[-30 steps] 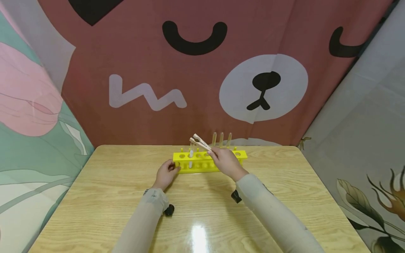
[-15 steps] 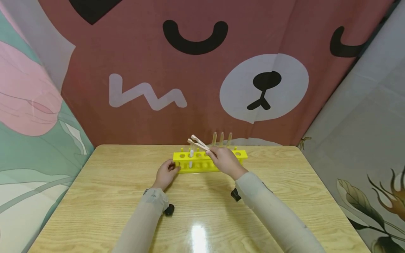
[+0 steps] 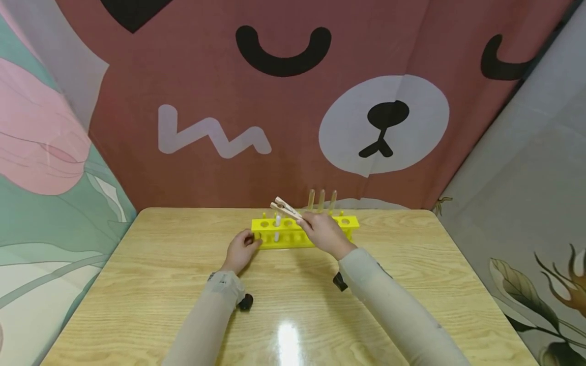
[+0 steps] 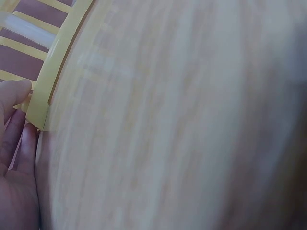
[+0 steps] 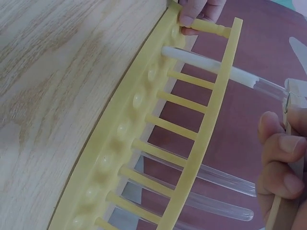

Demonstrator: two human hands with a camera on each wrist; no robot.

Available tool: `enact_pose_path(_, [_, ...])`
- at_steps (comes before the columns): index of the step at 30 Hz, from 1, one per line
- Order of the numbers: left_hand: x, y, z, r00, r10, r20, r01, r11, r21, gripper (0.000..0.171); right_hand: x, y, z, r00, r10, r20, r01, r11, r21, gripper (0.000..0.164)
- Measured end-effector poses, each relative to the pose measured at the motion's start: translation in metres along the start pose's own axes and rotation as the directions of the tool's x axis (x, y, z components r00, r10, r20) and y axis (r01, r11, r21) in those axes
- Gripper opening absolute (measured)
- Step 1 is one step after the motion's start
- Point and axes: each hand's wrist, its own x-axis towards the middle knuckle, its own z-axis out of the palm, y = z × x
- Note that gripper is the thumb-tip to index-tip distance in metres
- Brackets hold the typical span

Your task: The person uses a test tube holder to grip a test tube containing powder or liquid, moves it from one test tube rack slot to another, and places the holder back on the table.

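- The test tube (image 3: 277, 227) stands upright in a hole near the left end of the yellow rack (image 3: 304, 232), its bottom on the rack's base as the right wrist view shows it (image 5: 211, 65); its top sits at the jaws of a wooden clamp (image 3: 285, 207).
- The right hand (image 3: 324, 233) holds that clamp by its handle, fingers (image 5: 280, 148) curled round the wood (whether the jaws pinch the glass or have let go is too small to tell).
- The left hand (image 3: 240, 250) grips the rack's left end, thumb and fingertip pinching an end post (image 5: 204, 25), so the rack is steadied.
- Judged from this, the step in hand is seating the tube in its hole, or the release just after it.
- The next move likely calls for squeezing the clamp to free the tube, then lifting straight up so the glass is not dragged sideways against the hole.
- Three more tubes (image 3: 322, 200) stand further right along the rack, behind the right hand.
- The rack rests near the far edge of a pale wooden table (image 3: 155, 284), before a pink cartoon-bear cloth (image 3: 274, 101).
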Motion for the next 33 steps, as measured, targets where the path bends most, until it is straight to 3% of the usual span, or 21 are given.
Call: enact_pose_path(33, [-0.001,0.001,-0.001,1.000,0.017,0.002,-0.017,1.000,-0.008,0.017,0.001,0.004,0.015,0.999,0.025,0.045,-0.025,1.000,0.002,0.027])
